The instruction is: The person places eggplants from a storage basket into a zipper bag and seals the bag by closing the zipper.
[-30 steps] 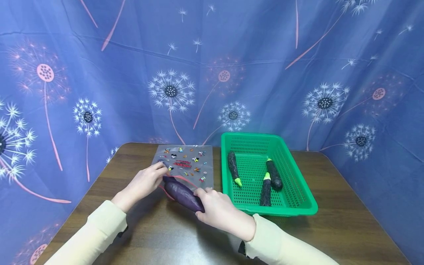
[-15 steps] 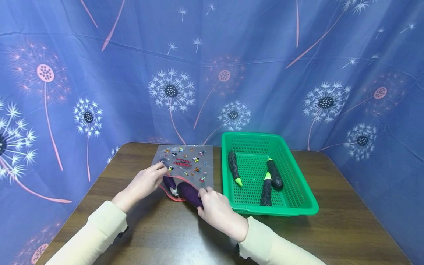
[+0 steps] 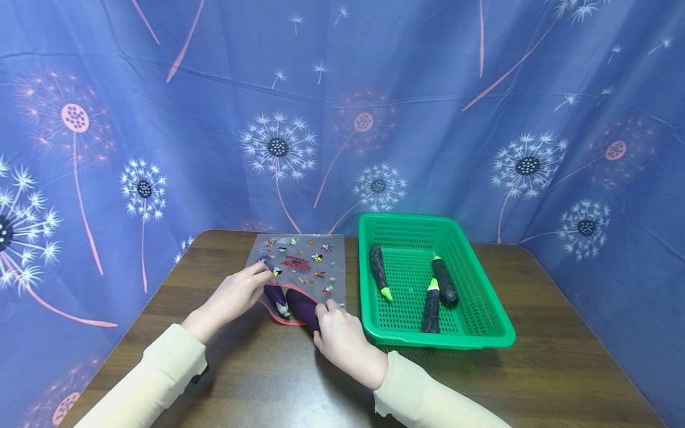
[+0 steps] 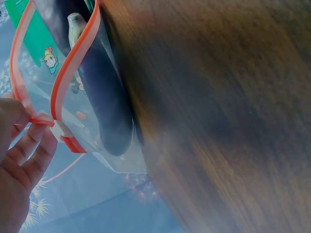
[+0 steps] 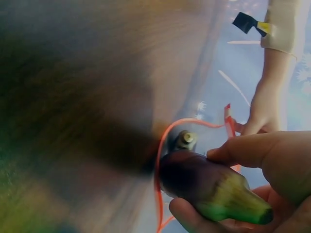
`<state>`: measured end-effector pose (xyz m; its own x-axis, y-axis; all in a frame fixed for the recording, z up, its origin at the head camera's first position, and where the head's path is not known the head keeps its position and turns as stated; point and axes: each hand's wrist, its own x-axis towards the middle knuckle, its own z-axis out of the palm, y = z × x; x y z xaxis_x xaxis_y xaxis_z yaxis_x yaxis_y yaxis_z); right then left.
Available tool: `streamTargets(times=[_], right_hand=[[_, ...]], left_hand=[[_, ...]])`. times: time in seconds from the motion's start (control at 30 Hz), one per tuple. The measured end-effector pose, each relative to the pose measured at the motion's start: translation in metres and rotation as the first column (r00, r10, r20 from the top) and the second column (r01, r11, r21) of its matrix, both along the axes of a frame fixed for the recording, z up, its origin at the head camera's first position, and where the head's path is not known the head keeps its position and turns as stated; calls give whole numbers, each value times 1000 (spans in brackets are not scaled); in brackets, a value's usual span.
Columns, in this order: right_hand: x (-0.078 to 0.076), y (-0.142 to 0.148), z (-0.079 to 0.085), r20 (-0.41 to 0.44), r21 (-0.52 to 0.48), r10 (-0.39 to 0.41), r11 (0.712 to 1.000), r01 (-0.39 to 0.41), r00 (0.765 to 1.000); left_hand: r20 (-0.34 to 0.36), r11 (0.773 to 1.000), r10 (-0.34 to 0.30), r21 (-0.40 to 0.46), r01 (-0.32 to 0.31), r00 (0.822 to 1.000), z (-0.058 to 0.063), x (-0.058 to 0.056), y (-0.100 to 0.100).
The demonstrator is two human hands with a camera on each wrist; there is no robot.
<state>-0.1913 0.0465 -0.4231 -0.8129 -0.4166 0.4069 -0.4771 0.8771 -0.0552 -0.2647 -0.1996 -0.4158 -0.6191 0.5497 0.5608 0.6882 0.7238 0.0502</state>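
A clear zip bag (image 3: 305, 252) with cartoon prints and a red-edged mouth lies flat on the table. At the left corner of that mouth, my left hand (image 3: 235, 297) pinches the red strip (image 4: 41, 118), beside a white slider (image 4: 59, 130). One purple eggplant (image 4: 104, 97) lies inside the bag, its pale stem end toward the opening. My right hand (image 3: 345, 339) grips a second eggplant (image 5: 192, 177) near its stem end, thumb on one side and fingers on the other. The far end of this eggplant reaches through the bag's open mouth, beside the first one.
To the right stands a green plastic basket (image 3: 439, 340). It holds 3 dark, rough-skinned vegetables with bright green stem ends, one (image 3: 377, 270) at the left and two (image 3: 444, 285) touching at the right. A blue dandelion-print curtain (image 3: 342, 148) hangs behind the wooden table (image 3: 257, 380).
My right hand first drew back to the right, uncovering the first eggplant's stem end, then pushed the second eggplant left and forward into the mouth. My left hand stayed put.
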Motion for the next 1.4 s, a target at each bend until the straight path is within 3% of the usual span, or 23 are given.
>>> streamTargets(times=[0.27, 0.8, 1.2, 1.4], right_hand=[[-7, -6, -10, -16, 10, -13, 1000, 13, 1000], [-13, -9, -20, 46, -18, -8, 1000, 9, 999], [3, 5, -20, -16, -12, 76, 997, -76, 997], [9, 13, -21, 4, -3, 146, 989, -146, 989]], left_hand=[[-2, 1000, -1, -3, 1, 1000, -1, 1, 1], [-9, 1000, -10, 8, 10, 1000, -4, 0, 0], [14, 1000, 1, 0, -1, 1000, -4, 0, 0], [11, 1000, 2, -2, -2, 1000, -3, 0, 0]])
